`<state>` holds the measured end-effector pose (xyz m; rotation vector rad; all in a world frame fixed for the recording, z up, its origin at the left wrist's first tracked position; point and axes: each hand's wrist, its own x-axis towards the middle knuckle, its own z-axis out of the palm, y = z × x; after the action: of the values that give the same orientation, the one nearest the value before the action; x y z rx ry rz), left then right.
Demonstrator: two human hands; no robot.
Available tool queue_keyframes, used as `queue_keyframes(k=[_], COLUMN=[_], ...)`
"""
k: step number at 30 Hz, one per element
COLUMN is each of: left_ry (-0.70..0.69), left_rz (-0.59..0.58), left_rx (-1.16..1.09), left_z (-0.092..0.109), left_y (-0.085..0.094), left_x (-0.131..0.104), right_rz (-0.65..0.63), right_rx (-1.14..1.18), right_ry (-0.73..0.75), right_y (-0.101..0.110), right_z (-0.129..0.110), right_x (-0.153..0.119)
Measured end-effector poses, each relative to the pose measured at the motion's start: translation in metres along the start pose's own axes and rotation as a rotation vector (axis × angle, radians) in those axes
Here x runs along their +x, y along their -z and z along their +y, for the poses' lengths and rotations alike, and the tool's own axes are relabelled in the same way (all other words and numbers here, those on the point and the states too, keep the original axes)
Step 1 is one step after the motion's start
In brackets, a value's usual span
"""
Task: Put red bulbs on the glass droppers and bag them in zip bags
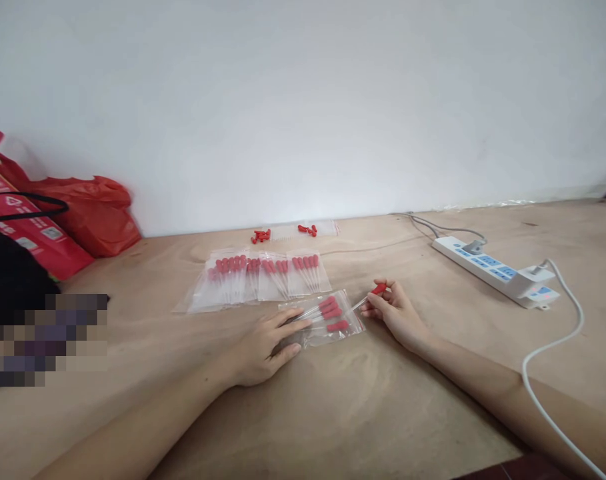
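Note:
My left hand (269,345) lies with its fingers stretched out over the left end of a clear zip bag (315,340). Inside the bag are several droppers (337,325) with red rubber bulbs, their bulbs toward the bag's right end. A single dropper (378,289) is pinched by its red bulb in my right hand (397,316). Its thin clear tube points down and left to the bag's right edge; whether the tip is inside the bag I cannot tell.
Filled bags of droppers (307,277) lie overlapping behind my hands. Farther back are loose red bulbs (261,235) and a flat clear bag (325,229). A white power strip (493,270) with a cable (577,320) lies right. Red bags (97,213) stand left, against the wall.

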<state>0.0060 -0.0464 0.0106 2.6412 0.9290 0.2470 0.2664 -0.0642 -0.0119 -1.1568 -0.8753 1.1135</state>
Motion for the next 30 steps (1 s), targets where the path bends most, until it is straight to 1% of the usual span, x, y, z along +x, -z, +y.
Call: queue_keyframes(k=[2, 4, 8, 10, 14, 16, 19, 21, 22, 24, 27, 28, 30], left_ry=[0.003, 0.006, -0.005, -0.016, -0.024, -0.021, -0.016, -0.016, -0.015, -0.018, -0.024, -0.024, -0.023], left_rz=[-0.009, -0.025, -0.019, -0.002, 0.009, 0.006, 0.002, 0.0, -0.004, -0.015, -0.023, -0.022, -0.017], left_rx=[0.003, 0.013, 0.023, 0.023, 0.023, 0.025, 0.023, 0.023, 0.026, 0.038, 0.05, 0.049, 0.047], left_z=[0.0, 0.0, 0.001, 0.001, 0.0, -0.001, -0.001, -0.001, -0.002, -0.002, -0.003, -0.003, -0.003], left_y=[0.0, 0.0, 0.001, 0.001, 0.0, -0.001, -0.001, -0.001, -0.001, -0.001, -0.002, -0.002, -0.002], left_x=[0.0, 0.0, 0.0, 0.0, 0.0, 0.0, 0.0, 0.0, 0.0, 0.0, 0.0, 0.0, 0.0], right_rz=[-0.029, -0.087, -0.222, -0.252, -0.3, -0.373, -0.516, -0.571, -0.565, -0.495, -0.394, -0.388, -0.425], right_rx=[0.005, -0.041, -0.288, -0.358, -0.386, -0.427, -0.461, -0.458, -0.453, -0.432, -0.396, -0.393, -0.403], right_ry=[-0.027, -0.036, 0.021, 0.036, 0.037, 0.041, 0.058, 0.031, 0.01, -0.013, 0.052, 0.076, 0.093], right_y=[0.001, 0.002, 0.002, 0.0, -0.003, -0.002, 0.0, 0.001, 0.001, -0.001, -0.005, -0.005, -0.005], right_z=[0.001, 0.002, 0.002, 0.003, 0.006, 0.006, 0.002, 0.0, 0.0, 0.002, 0.006, 0.007, 0.006], right_x=[0.002, 0.002, -0.002, -0.003, -0.001, 0.001, 0.006, 0.009, 0.01, 0.011, 0.01, 0.009, 0.008])
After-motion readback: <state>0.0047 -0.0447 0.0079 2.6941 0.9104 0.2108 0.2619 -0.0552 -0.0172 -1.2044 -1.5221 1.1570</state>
